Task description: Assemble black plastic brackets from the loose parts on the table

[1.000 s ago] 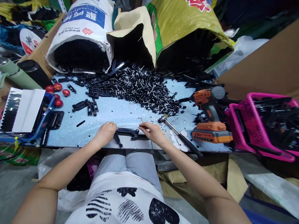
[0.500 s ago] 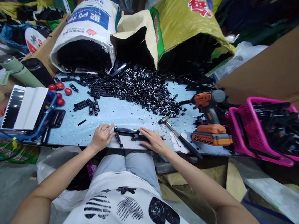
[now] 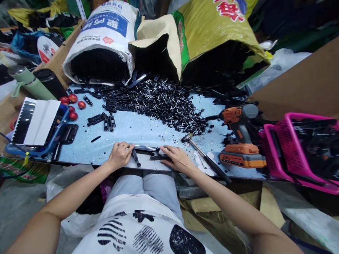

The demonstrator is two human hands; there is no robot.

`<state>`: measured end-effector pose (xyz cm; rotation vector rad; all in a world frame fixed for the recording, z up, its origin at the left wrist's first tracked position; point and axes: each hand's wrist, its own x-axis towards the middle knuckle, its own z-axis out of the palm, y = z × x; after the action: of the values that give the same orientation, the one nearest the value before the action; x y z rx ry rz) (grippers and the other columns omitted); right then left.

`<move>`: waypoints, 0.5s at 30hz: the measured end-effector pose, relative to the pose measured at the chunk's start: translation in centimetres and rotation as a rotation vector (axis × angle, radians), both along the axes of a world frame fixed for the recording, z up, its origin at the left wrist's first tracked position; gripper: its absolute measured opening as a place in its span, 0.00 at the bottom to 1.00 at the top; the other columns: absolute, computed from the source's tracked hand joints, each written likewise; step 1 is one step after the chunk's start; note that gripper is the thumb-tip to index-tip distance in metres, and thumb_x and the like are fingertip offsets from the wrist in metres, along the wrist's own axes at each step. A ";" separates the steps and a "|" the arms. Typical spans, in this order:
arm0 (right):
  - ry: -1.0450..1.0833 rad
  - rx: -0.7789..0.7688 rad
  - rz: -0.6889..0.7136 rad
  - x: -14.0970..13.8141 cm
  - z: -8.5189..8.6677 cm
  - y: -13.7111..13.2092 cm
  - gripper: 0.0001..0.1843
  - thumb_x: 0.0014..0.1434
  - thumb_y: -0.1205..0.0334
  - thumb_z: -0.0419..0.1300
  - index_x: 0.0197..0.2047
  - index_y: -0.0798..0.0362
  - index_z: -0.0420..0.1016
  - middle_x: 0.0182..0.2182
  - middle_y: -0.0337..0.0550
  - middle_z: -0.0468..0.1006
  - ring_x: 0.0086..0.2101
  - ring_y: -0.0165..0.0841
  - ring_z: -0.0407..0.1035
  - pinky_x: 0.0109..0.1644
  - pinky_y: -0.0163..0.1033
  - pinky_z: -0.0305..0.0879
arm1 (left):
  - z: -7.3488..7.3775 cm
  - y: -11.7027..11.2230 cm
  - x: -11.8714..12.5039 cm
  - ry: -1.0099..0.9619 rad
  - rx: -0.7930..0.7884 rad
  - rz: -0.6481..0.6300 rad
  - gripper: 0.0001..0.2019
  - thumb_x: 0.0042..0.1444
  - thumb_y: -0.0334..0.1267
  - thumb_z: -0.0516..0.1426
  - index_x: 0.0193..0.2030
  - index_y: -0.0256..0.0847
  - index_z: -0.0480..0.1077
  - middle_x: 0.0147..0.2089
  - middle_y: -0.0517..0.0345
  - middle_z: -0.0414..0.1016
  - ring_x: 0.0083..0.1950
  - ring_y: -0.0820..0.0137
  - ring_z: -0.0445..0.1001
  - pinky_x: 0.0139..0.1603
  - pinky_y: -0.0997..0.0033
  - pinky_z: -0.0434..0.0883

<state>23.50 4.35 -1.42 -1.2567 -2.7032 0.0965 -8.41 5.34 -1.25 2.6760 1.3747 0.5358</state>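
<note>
Pale-blue speckled desk. At near edge, short black rod with rounded end slants below left end of long, narrow, glossy black bar. Bar lies crosswise, top face catching bright pale reflection. Left hand: fingers curled, pinching bar's left end. Right hand: fingers loosely extended at bar's right end; cannot tell whether gripping. Rightward, black-handled metal hammer. Farther, heap of small black parts with silver pins. Behind, white printed sack, yellow sack.
</note>
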 end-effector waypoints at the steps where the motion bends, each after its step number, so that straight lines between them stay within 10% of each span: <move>1: -0.003 0.010 0.006 -0.1 -0.1 0.0 0.30 0.64 0.48 0.49 0.65 0.51 0.54 0.55 0.54 0.67 0.48 0.41 0.66 0.48 0.45 0.62 | 0.0 -0.2 0.1 0.012 0.007 0.018 0.18 0.60 0.33 0.48 0.56 0.40 0.67 0.46 0.44 0.74 0.51 0.59 0.70 0.46 0.55 0.61; 15: -0.044 -0.033 0.133 0.4 -0.8 2.3 0.29 0.63 0.44 0.48 0.62 0.50 0.60 0.40 0.47 0.74 0.37 0.34 0.67 0.40 0.37 0.59 | 0.3 2.1 4.9 0.143 -0.026 -0.446 0.23 0.62 0.41 0.50 0.60 0.29 0.59 0.60 0.34 0.64 0.59 0.57 0.64 0.57 0.57 0.62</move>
<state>23.88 6.67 -2.23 -1.0994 -2.8322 0.1311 -3.50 7.41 -0.98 2.9127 0.7536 0.2815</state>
